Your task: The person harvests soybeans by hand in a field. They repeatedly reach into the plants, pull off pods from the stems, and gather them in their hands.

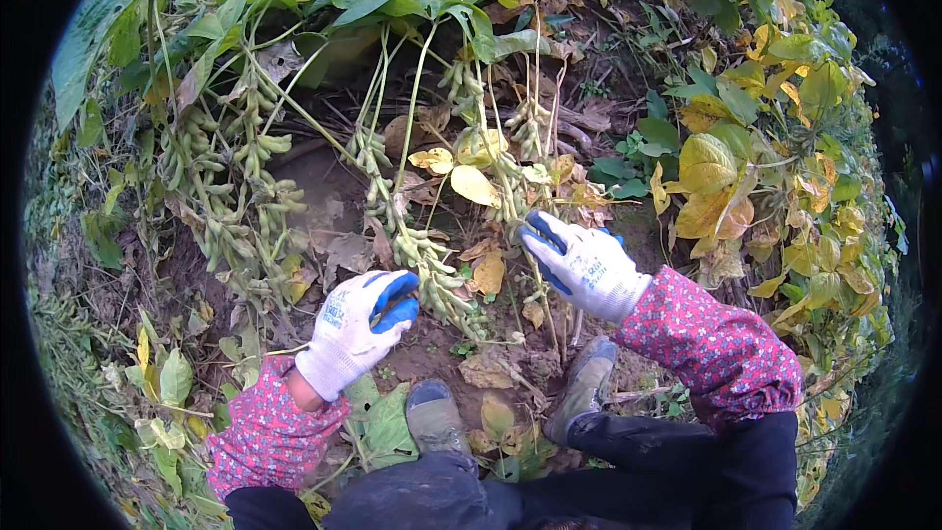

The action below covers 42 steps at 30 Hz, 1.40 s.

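My left hand (pixel 359 330), in a white knit glove with blue-coated fingers, is curved with a gap between thumb and fingers, holding nothing. Just right of it hangs a soybean stem (pixel 430 276) thick with green pods. My right hand (pixel 585 261), gloved the same way, has its fingertips against another podded soybean stem (pixel 508 188). Its thumb is hidden, so I cannot tell whether it grips that stem. Yellow leaves (pixel 475 185) hang between the stems above both hands.
More pod clusters (pixel 272 206) hang at the left. Dense yellow-green soybean plants (pixel 710 162) stand at the right. Below, my two shoes (pixel 436 419) are on brown soil (pixel 412 364) with dry leaves. A large green leaf (pixel 390 427) lies beside the left shoe.
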Available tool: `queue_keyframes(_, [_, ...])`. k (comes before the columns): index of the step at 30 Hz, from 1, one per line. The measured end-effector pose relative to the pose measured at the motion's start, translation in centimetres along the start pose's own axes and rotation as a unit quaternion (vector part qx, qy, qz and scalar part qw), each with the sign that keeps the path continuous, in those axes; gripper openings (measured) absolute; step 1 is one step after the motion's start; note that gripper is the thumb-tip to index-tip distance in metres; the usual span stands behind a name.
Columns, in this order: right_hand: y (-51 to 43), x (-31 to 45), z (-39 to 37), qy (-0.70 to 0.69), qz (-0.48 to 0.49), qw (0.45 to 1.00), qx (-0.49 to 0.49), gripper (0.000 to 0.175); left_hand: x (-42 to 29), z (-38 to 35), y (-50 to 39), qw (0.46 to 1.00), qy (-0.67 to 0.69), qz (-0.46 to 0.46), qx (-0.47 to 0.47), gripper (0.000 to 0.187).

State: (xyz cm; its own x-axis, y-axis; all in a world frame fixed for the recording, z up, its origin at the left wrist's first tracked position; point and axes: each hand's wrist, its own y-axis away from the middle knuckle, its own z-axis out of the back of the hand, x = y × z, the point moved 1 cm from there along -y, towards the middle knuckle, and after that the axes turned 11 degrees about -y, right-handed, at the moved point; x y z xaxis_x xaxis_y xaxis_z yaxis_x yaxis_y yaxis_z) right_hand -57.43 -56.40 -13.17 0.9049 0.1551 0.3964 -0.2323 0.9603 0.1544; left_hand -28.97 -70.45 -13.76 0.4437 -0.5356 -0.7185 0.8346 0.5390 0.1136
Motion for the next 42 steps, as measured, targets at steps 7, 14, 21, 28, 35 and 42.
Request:
queue_keyframes(7, [-2.6, -1.0, -1.9, 0.031, -0.229, 0.911, 0.343, 0.013, 1.3, -5.4, -9.2, 0.984, 0.150, 0.092, 0.040, 0.028])
queue_keyframes(14, [11.6, 1.0, -1.1, -0.098, -0.216, 0.872, 0.429, 0.028, -0.4, -5.1, -13.3, 0.993, -0.026, 0.035, 0.108, 0.032])
queue_keyframes(21, [-1.4, -6.6, 0.6, 0.051, -0.216, 0.974, 0.048, 0.040, -4.2, -5.9, -16.9, 0.986, -0.070, -0.031, 0.148, 0.028])
queue_keyframes(28, [5.5, -4.4, -7.4, -0.130, -0.304, 0.864, 0.378, 0.021, -4.0, -11.6, -23.2, 0.941, 0.178, 0.267, 0.106, 0.029])
queue_keyframes(35, [11.5, -5.6, -8.3, -0.280, -0.221, 0.932, 0.065, 0.018, -1.7, -20.7, -27.4, 0.945, 0.024, 0.322, -0.054, 0.047])
queue_keyframes(42, [8.5, -15.7, -5.0, -0.329, -0.325, 0.860, -0.216, 0.022, -1.6, -19.8, -27.4, 0.931, 0.155, 0.327, 0.046, 0.020])
